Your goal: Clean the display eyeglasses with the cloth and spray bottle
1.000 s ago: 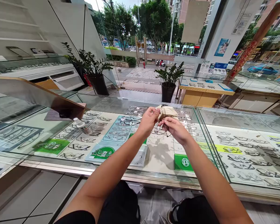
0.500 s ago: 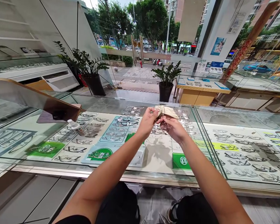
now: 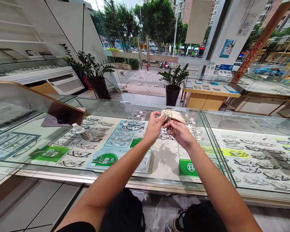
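Above the glass counter my two hands are close together. My left hand [image 3: 155, 127] is closed, its thumb and fingers pinching a cream cloth [image 3: 176, 117] that is bunched over part of a pair of eyeglasses [image 3: 170, 130]. The cloth drapes to the right, behind the fingers of my right hand [image 3: 182, 132]. Those fingers are closed on the thin dark frame of the eyeglasses, and one lens hangs below them. The cloth and fingers hide much of the frame. A white spray bottle [image 3: 80, 131] stands on the counter, left of my hands.
Rows of eyeglasses [image 3: 256, 154] lie under the glass display counter [image 3: 164, 175]. A wooden-edged panel [image 3: 50, 100] slants over its left side. Beyond the counter stand potted plants [image 3: 173, 85] and a low wooden display table [image 3: 210, 95].
My left hand's fingers have shifted slightly on the cloth. My right hand keeps its hold on the eyeglasses. The whole view has moved a little.
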The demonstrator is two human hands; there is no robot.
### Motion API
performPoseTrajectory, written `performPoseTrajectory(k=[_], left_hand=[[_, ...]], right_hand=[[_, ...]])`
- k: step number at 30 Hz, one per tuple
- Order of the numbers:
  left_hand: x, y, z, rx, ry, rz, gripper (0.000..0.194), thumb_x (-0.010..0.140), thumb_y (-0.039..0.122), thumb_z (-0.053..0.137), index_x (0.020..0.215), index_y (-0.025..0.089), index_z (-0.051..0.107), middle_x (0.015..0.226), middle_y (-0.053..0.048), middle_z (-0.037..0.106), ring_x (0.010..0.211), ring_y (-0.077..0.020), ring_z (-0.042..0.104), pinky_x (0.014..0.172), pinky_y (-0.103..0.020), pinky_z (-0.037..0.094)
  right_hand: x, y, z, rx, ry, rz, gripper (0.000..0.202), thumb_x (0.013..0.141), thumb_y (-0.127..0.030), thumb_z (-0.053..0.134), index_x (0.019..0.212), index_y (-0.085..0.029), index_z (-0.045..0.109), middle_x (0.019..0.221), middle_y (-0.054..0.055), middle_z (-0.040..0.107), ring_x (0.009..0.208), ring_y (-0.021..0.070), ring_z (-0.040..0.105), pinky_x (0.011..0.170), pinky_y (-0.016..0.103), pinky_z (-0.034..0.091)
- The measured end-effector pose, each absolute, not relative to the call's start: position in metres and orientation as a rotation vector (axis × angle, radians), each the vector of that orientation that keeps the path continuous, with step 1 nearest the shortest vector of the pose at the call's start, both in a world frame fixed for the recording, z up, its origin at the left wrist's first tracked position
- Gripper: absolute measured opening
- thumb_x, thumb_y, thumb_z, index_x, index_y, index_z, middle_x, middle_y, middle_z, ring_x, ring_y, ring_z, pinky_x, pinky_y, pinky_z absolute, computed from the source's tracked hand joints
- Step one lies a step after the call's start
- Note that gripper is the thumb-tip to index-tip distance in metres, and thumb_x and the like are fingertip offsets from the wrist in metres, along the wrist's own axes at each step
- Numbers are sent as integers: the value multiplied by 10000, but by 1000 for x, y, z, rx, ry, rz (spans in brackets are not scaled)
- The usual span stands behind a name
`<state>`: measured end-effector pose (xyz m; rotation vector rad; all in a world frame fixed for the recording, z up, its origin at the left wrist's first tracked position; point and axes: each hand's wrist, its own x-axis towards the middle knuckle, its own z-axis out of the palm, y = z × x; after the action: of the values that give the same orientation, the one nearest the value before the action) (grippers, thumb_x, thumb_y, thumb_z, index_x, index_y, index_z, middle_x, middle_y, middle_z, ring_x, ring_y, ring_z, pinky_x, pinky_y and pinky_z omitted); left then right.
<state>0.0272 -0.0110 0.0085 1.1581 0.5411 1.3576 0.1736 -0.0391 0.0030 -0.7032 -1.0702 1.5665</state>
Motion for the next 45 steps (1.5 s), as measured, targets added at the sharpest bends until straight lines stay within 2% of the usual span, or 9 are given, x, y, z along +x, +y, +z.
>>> performPoseTrajectory(k=[8, 14, 18, 23, 30, 34, 37, 40, 45], left_hand=[[29, -17, 13, 1176, 553, 1392, 551, 836, 560, 831, 1101, 253, 458, 660, 70, 588, 559, -112, 539, 556, -237, 445], [23, -8, 15, 1161, 533, 1291, 572, 801, 525, 871, 1142, 189, 558, 704, 33, 648, 561, -94, 518, 606, -242, 439], [10, -2, 22, 1240, 507, 1086, 438, 851, 493, 833, 1024, 139, 643, 697, 5, 647, 606, -110, 554, 655, -253, 434], [-1, 3, 26, 1303, 459, 934, 370, 887, 495, 800, 931, 147, 685, 695, -14, 651, 650, -143, 592, 705, -288, 455], [-4, 9, 20, 1274, 545, 753, 593, 824, 670, 788, 707, 95, 695, 720, -90, 693, 712, -167, 640, 749, -292, 491], [-1, 5, 20, 1227, 436, 850, 470, 856, 539, 819, 730, 113, 664, 654, -51, 656, 635, -136, 600, 671, -265, 473], [1, 3, 21, 1200, 363, 891, 382, 854, 461, 842, 863, 117, 676, 673, -42, 669, 594, -131, 596, 625, -264, 472], [2, 0, 24, 1210, 350, 931, 395, 810, 402, 889, 976, 113, 677, 702, -40, 687, 580, -133, 611, 594, -262, 478], [8, -5, 22, 1247, 397, 1072, 467, 722, 376, 953, 975, 124, 653, 698, -12, 680, 527, -108, 590, 523, -232, 441]], right_hand=[[173, -40, 4, -694, -1064, 1568, 300, 782, -483, 862, 837, -220, 728, 978, 55, 743, 745, 152, 552, 686, 317, 447], [175, -40, 9, -681, -1085, 1578, 292, 784, -474, 855, 816, -206, 744, 903, 51, 734, 731, 140, 527, 674, 296, 415], [177, -39, 12, -709, -1140, 1559, 312, 782, -480, 850, 818, -192, 737, 904, 65, 731, 758, 152, 527, 682, 306, 395], [183, -39, 14, -718, -1241, 1569, 329, 783, -492, 851, 806, -195, 713, 904, 66, 722, 810, 171, 543, 711, 317, 378], [186, -39, 13, -664, -1350, 1546, 318, 811, -497, 839, 784, -208, 711, 908, 52, 731, 777, 162, 514, 729, 311, 374], [183, -39, 10, -702, -1291, 1591, 310, 799, -486, 851, 800, -206, 718, 899, 56, 724, 768, 163, 511, 693, 309, 361], [182, -40, 9, -731, -1248, 1630, 307, 798, -479, 853, 822, -197, 735, 887, 66, 727, 754, 159, 512, 684, 312, 366], [181, -41, 10, -734, -1222, 1633, 301, 788, -468, 860, 839, -193, 747, 875, 68, 725, 759, 163, 526, 676, 314, 376], [179, -43, 11, -724, -1208, 1600, 306, 747, -461, 881, 837, -197, 757, 856, 68, 727, 775, 174, 548, 664, 321, 380]])
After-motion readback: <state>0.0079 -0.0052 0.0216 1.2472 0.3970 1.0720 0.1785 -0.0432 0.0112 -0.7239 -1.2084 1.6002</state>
